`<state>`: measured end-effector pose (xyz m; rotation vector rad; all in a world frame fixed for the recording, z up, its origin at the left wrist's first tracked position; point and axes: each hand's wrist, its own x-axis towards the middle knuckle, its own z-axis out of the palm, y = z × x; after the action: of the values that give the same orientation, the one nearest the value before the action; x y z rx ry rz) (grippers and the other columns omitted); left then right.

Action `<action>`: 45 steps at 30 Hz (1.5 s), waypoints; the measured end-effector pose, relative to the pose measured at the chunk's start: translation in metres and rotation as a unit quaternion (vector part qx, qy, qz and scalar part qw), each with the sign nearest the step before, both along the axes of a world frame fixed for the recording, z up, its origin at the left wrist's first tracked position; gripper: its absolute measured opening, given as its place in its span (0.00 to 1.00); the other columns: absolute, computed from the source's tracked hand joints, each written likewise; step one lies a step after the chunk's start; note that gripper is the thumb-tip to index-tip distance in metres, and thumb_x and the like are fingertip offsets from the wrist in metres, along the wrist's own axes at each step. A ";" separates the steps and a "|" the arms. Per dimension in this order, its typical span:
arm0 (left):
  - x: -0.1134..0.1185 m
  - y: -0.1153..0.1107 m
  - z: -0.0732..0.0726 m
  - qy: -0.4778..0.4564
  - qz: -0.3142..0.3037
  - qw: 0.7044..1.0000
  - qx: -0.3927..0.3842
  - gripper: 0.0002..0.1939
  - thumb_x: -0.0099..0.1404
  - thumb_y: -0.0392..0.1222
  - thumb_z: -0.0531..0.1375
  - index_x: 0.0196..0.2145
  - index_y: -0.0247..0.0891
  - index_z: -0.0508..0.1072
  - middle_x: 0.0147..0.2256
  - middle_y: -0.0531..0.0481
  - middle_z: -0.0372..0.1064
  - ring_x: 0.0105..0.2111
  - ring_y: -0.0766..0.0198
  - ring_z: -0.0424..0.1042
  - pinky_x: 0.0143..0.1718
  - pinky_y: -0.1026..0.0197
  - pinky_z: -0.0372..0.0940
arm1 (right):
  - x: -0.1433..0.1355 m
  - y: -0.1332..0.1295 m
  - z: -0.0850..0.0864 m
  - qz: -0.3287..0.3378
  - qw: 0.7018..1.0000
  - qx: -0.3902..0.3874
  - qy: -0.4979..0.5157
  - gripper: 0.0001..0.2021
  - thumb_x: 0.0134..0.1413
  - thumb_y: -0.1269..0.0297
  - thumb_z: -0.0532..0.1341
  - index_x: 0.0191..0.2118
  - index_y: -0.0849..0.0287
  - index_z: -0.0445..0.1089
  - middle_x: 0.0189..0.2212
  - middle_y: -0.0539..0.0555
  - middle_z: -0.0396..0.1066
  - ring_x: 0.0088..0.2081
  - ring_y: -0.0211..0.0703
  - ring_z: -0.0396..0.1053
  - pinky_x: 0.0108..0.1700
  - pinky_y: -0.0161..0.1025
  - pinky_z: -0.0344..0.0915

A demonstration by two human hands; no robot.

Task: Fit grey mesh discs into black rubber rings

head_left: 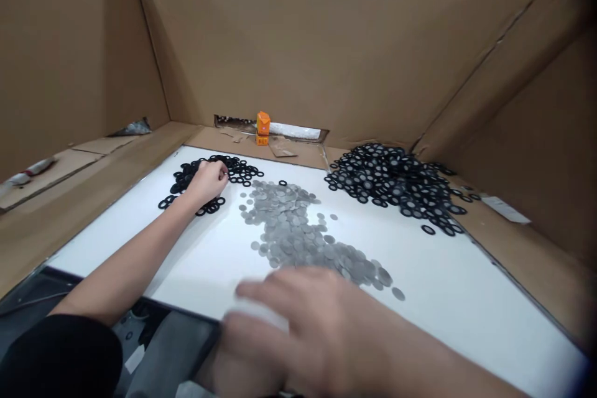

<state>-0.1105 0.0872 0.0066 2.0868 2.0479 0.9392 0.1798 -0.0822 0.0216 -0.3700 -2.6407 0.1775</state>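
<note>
My left hand [212, 179] is at the pile of black rings [186, 174] on the far left of the white board [209, 261]. Its fingers are pinched together, and what they hold, if anything, is too small to name. Blurred by motion, my right hand [298, 323] is low in the middle, over the board's near edge, its fingers curled with a gap between thumb and forefinger. Whether it holds something cannot be made out. Grey discs [298, 230] lie spread in the middle of the board, just beyond my right hand.
A large heap of black rings with grey centres [396, 180] lies at the back right. Orange boxes [262, 127] stand behind the board by a slot in the cardboard wall [280, 43]. A white label [506, 209] lies at the right.
</note>
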 end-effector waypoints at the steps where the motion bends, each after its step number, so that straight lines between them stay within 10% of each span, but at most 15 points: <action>1: 0.000 0.003 -0.003 0.026 -0.020 0.999 -0.003 0.12 0.59 0.40 0.57 0.40 0.37 0.74 0.40 0.40 0.73 0.49 0.45 0.62 0.46 0.51 0.58 | -0.004 0.031 0.015 -0.012 0.997 0.032 -0.068 0.14 0.60 0.65 0.57 0.51 0.49 0.70 0.46 0.55 0.74 0.44 0.50 0.70 0.45 0.47 0.68; 6: 0.008 0.012 -0.012 0.131 -0.090 0.987 -0.001 0.15 0.64 0.43 0.56 0.47 0.41 0.73 0.50 0.40 0.70 0.54 0.45 0.58 0.48 0.49 0.54 | 0.010 0.114 0.025 -0.177 0.973 0.044 -0.142 0.16 0.55 0.68 0.62 0.50 0.63 0.69 0.51 0.66 0.68 0.53 0.61 0.64 0.50 0.55 0.64; 21: 0.014 0.010 -0.004 0.183 -0.075 0.978 0.069 0.16 0.68 0.40 0.47 0.34 0.34 0.74 0.35 0.36 0.73 0.42 0.48 0.64 0.42 0.50 0.56 | 0.020 0.120 0.007 -0.210 0.944 -0.239 -0.084 0.10 0.54 0.58 0.64 0.40 0.55 0.70 0.43 0.55 0.67 0.49 0.51 0.61 0.51 0.47 0.59; 34: 0.047 -0.004 -0.014 -0.117 -0.135 0.984 0.020 0.14 0.66 0.46 0.51 0.30 0.37 0.71 0.30 0.46 0.72 0.36 0.57 0.68 0.38 0.57 0.62 | 0.023 0.126 0.009 -0.219 0.930 -0.294 0.020 0.03 0.51 0.66 0.65 0.28 0.54 0.76 0.31 0.50 0.75 0.39 0.47 0.70 0.43 0.42 0.61; 45: 0.082 -0.031 -0.010 -0.431 -0.175 0.877 -0.122 0.18 0.59 0.55 0.60 0.32 0.35 0.72 0.32 0.47 0.73 0.24 0.69 0.69 0.25 0.66 0.63 | 0.015 0.116 0.010 -0.233 0.879 -0.359 0.212 0.03 0.51 0.64 0.64 0.32 0.54 0.77 0.34 0.51 0.78 0.39 0.46 0.73 0.43 0.42 0.64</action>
<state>-0.0287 0.0559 -0.0039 1.4217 1.2023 1.1674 0.1947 0.0335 0.0313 -1.0555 -1.8959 0.9620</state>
